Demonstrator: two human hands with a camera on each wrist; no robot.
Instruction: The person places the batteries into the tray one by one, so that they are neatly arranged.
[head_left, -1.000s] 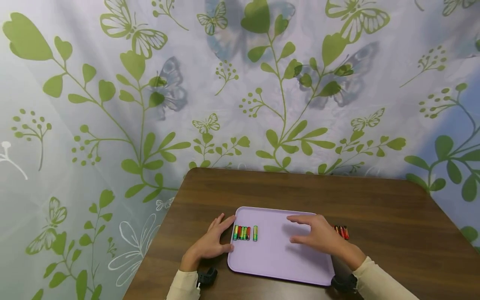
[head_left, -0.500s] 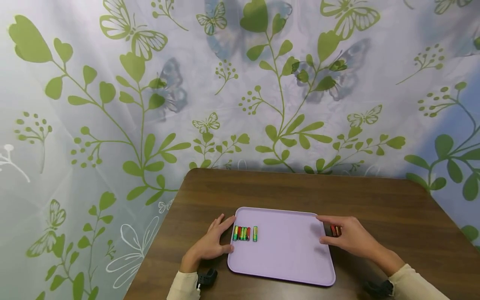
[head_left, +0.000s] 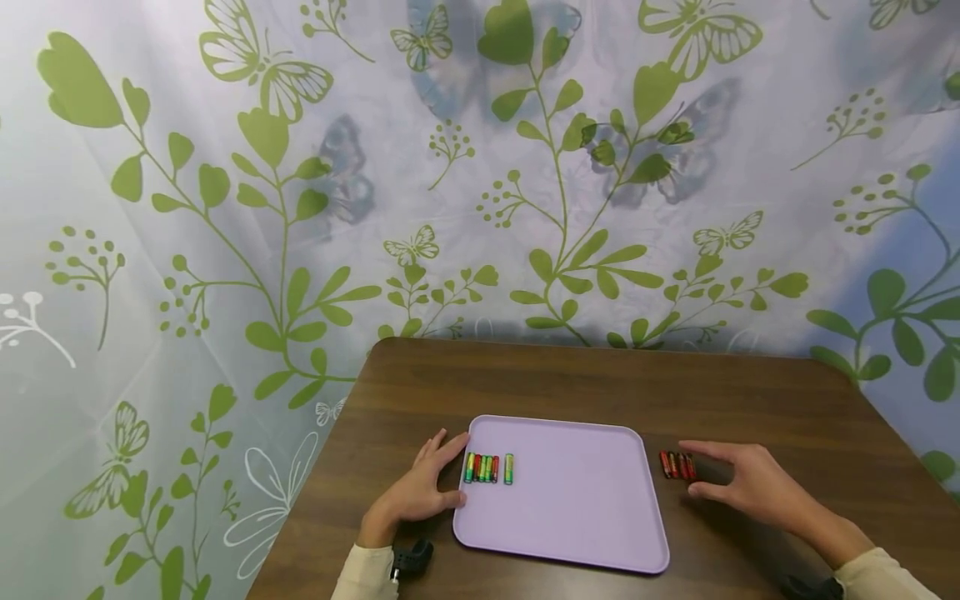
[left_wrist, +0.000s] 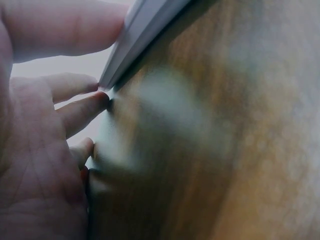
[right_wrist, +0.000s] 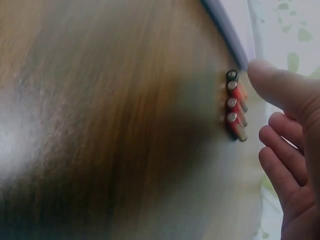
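Left hand (head_left: 416, 490), fingers loose, touches the lilac tray (head_left: 585, 500) at nine o'clock. Right hand (head_left: 757, 485), spread, empty, three o'clock: one nudge could scatter those red batteries (head_left: 673, 465)!

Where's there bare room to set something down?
Free: the lilac tray right of its lone green battery; table between tray and curtain. Crowded: tray's left end, with battery row and left hand; table around right hand and red batteries.

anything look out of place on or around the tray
Slightly: one green battery lies apart from the close row of batteries on the tray, leaving a gap. Nothing looks spilled; any small damage can't be made out.
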